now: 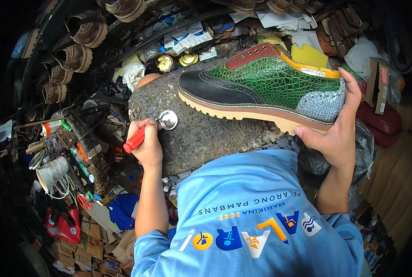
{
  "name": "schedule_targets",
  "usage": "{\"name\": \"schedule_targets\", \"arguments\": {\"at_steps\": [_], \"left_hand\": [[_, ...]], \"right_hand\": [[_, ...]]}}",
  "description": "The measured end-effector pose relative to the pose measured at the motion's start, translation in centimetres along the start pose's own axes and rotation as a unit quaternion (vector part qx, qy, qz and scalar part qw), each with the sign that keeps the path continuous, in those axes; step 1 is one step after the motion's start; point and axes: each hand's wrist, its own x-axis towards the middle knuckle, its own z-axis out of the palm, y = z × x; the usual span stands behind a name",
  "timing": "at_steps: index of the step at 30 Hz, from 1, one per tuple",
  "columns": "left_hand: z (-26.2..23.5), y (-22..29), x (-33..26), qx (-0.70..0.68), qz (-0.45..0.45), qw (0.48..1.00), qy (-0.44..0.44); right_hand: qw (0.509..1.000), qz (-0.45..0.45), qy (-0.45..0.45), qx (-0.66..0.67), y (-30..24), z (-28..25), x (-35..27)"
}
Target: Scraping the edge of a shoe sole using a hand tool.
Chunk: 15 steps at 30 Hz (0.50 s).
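My right hand point(336, 134) is closed round the heel of a shoe point(261, 83), with the thumb on the sole and the fingers behind the heel. The shoe has a black toe, green reptile-textured sides, a brown eyelet panel, a pale blue heel patch and a tan ridged sole. It is tilted, toe to the left, over a rough dark stone block point(192, 147). My left hand point(146, 143) grips a red-handled tool point(135, 140); its kind is unclear. The tool's dark end meets a small round silver dish or lid point(168, 120) on the stone.
Two open tins point(165, 63) stand beyond the stone. Brown shoes point(87, 28) line a rack at the upper left. A white cup point(52, 173), cords and red-handled scissors point(83, 201) lie among clutter on the left. Flattened cardboard point(393, 171) lies at the right.
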Motion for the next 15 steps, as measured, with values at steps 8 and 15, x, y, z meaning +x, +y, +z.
{"name": "schedule_targets", "arguments": {"at_steps": [8, 15], "left_hand": [[2.2, 6.8, -0.7, -0.273, -0.025, 0.957, -0.093], [10.7, 12.8, -4.2, -0.415, -0.092, 0.859, -0.287]], "right_hand": [[0.999, -0.004, -0.03, -0.043, 0.4, -0.3, -0.1], [0.998, -0.012, -0.023, -0.051, 0.4, -0.5, -0.8]]}}
